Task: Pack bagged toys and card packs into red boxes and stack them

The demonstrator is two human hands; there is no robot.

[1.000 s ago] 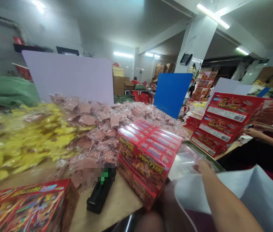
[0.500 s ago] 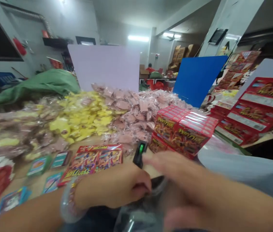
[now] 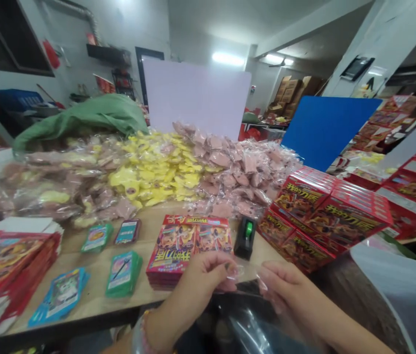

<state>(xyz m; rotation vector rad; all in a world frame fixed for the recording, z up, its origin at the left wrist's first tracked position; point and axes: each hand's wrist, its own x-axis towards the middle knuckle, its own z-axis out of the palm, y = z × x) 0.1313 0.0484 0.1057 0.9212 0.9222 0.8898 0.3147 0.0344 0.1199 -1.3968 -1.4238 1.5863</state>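
Observation:
My left hand [image 3: 200, 285] and my right hand [image 3: 285, 290] hang over the front edge of the wooden table [image 3: 93, 263]. Each pinches the top edge of a clear plastic bag [image 3: 246, 327] between thumb and fingers, and the bag sags below them. Just beyond my left hand stands a stack of red printed card boxes [image 3: 189, 248]. A black tape dispenser [image 3: 245, 237] with a green part stands between my hands, further back, not touching them. Green card packs [image 3: 124, 273] and blue cards [image 3: 59, 297] lie to the left.
Stacked red boxes [image 3: 325, 219] fill the table's right side. Behind lie heaps of bagged yellow items [image 3: 156, 169] and bagged pink items [image 3: 237, 167]. A green sack [image 3: 82, 115], a white board [image 3: 196, 96] and a blue board [image 3: 325, 130] stand beyond them.
My view has swung left. My hands have come together at the table edge, and both now pinch the clear bag. The cards and the red box stack have come into view.

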